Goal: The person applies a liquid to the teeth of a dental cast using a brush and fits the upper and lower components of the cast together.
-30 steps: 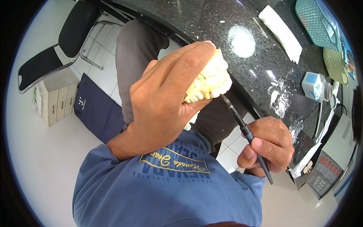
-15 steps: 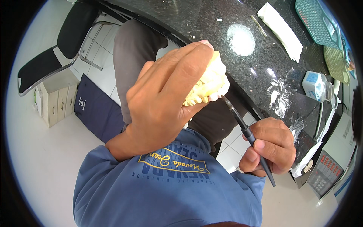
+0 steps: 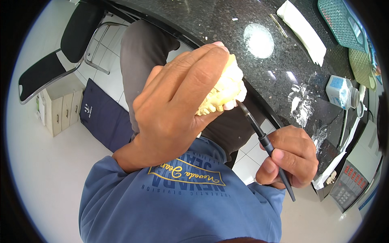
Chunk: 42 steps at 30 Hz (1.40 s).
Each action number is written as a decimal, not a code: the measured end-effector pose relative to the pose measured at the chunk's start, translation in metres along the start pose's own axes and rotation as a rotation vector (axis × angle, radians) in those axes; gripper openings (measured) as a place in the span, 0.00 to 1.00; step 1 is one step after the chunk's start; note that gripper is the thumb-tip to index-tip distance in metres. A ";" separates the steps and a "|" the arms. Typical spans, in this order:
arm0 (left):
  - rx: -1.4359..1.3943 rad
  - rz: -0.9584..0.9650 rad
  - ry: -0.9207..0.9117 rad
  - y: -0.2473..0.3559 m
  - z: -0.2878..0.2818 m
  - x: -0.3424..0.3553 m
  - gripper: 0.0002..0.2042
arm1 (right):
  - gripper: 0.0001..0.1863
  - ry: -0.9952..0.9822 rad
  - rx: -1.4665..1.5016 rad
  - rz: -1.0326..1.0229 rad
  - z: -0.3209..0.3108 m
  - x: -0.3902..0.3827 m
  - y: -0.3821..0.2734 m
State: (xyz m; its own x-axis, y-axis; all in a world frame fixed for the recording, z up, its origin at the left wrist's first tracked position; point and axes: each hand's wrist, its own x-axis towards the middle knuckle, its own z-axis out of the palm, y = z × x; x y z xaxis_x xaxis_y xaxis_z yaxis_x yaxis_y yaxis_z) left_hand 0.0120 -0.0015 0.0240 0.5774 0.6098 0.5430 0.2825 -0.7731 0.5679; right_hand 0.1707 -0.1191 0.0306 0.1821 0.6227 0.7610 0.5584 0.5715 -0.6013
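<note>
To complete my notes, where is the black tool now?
In the head view, the black tool is right of centre, held in the right hand, its tip beside the tooth model.

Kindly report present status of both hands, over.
Left hand gripping yellow dental model. Right hand holding slim black tool, tip near model's teeth. Left hand hiding part of model.

Bright light glints off the dark countertop (image 3: 219,26), while fisheye distortion bends lines toward the blackened margins.

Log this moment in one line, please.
left hand: gripping yellowish dental model | right hand: holding slim black-handled tool, tip beside model's teeth, contact unclear | black countertop: white residue, bottle
</note>
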 end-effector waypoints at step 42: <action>-0.091 -0.086 -0.016 0.001 -0.003 0.001 0.26 | 0.09 -0.050 0.016 0.153 -0.006 0.002 -0.011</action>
State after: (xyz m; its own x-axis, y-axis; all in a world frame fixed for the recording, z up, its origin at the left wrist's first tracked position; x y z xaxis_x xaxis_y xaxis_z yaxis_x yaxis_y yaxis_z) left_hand 0.0104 -0.0011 0.0267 0.5660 0.6701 0.4802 0.2612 -0.6982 0.6665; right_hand 0.1696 -0.1273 0.0397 0.2229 0.7289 0.6473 0.5141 0.4763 -0.7134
